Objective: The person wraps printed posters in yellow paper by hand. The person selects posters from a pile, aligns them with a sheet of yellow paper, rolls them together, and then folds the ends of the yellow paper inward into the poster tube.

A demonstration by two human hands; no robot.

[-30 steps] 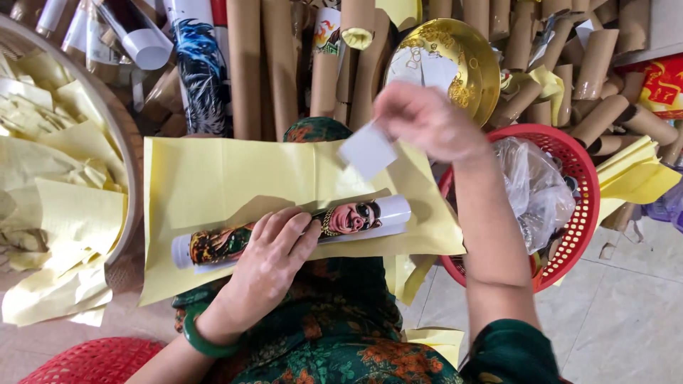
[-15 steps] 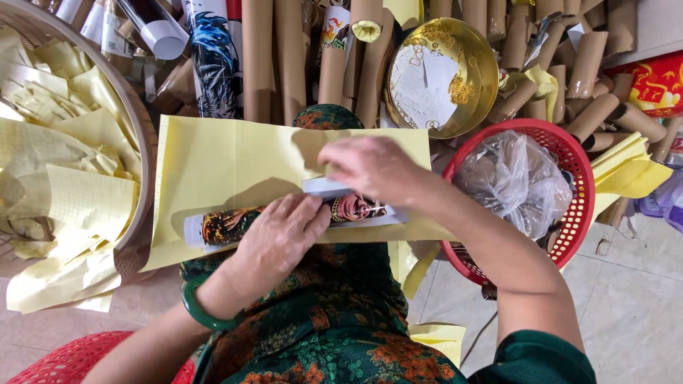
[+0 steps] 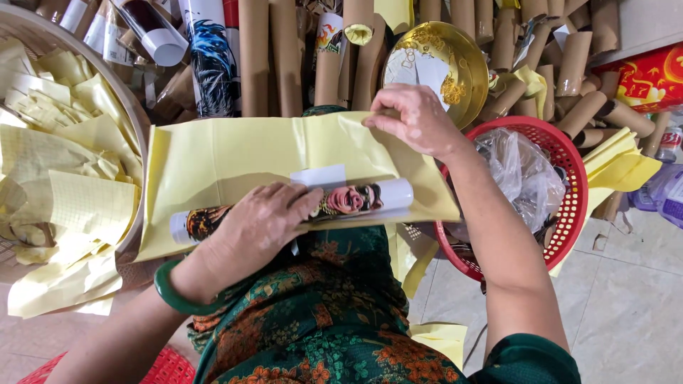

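In the middle of the frame a yellow paper sheet [image 3: 235, 153] lies spread across the person's lap, and a printed tube [image 3: 356, 199] with a painted figure lies lengthwise along its lower edge. The left hand [image 3: 260, 224] rests flat on the tube left of centre, fingers laid over it and pressing it down; a green bangle [image 3: 171, 295] circles that wrist. A small white label [image 3: 318, 176] sits on the tube just above the left fingertips. The right hand [image 3: 413, 117], upper centre, pinches the sheet's far edge between thumb and fingers. To the right stands a red basket [image 3: 569, 178] holding a clear plastic bag [image 3: 519, 171]; a gold bowl [image 3: 455, 64] sits above. Cardboard tubes [image 3: 256, 57] fill the top, and yellow paper scraps [image 3: 57, 142] pile at the left
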